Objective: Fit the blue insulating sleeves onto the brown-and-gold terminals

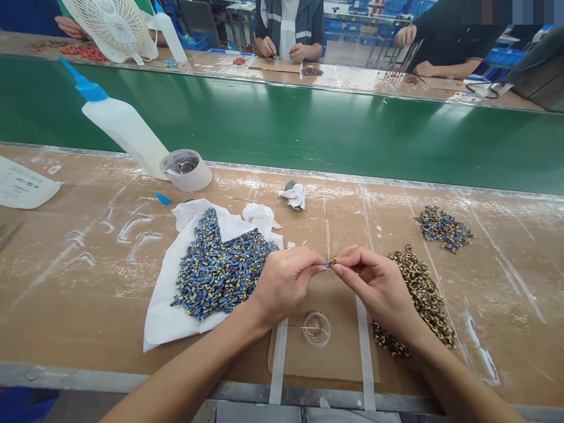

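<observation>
My left hand (288,279) pinches a small blue piece (326,265) between thumb and forefinger. Meeting it tip to tip, my right hand (381,285) grips a small dark and gold-coloured piece (333,262); whether the two are joined I cannot tell. Left of my hands, a heap of blue and yellow pieces (220,270) lies on white tissue (161,317). Beside my right hand spreads a pile of dark and gold curved pieces (423,294). Below my hands, a small clear cup (324,336) with a thin stick (309,328) across it stands on a cardboard sheet (326,364).
Farther right is a smaller pile of mixed pieces (444,228). A tape roll (198,176), a white bottle (127,129), a blue cap (163,198) and crumpled tissue (295,195) lie toward the back. Past the green belt (282,129), other people work at a bench with a fan (110,26).
</observation>
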Tool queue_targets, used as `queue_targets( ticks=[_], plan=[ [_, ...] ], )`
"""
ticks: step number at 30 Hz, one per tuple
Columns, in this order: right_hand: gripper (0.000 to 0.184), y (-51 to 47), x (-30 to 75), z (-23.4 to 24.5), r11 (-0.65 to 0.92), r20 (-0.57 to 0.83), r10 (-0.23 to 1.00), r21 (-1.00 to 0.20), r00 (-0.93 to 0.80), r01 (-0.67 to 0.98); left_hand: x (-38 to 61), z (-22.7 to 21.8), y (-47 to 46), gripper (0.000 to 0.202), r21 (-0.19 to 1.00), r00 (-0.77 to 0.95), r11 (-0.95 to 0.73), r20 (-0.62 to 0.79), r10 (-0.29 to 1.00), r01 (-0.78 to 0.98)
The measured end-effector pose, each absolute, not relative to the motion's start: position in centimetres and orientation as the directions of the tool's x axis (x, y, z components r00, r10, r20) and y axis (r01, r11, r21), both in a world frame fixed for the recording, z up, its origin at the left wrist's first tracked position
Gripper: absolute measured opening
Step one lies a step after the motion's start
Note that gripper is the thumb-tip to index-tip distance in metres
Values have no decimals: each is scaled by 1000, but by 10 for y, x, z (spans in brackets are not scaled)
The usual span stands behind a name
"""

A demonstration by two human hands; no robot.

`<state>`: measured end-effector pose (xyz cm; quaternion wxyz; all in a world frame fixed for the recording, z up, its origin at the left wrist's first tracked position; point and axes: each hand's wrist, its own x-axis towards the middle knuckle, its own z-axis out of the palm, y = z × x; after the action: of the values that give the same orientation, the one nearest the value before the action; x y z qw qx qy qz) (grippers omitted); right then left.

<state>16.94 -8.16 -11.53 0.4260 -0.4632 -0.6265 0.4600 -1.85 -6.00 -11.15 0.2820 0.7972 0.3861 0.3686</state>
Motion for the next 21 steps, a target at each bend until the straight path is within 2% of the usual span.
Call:
queue_targets(
  ticks=[7, 9, 15, 21],
  plan=[
    [11, -85, 168, -114, 291, 220, 947, -897, -235, 332, -21, -107, -59, 14, 734, 471, -533, 325, 820, 422],
    [11, -85, 167, -115, 272, 202, 948, -913, -245, 302, -21, -107, -59, 13, 746, 485, -526, 312, 817, 408],
    [13, -84, 166, -119, 94, 74, 958, -994, -276, 62, -22, -104, -58, 14, 774, 513, -505, 278, 812, 381],
    [15, -85, 167, -121, 130, 74, 941, -980, -330, 150, -27, -103, -56, 13, 742, 586, -522, 217, 781, 421]
  ],
)
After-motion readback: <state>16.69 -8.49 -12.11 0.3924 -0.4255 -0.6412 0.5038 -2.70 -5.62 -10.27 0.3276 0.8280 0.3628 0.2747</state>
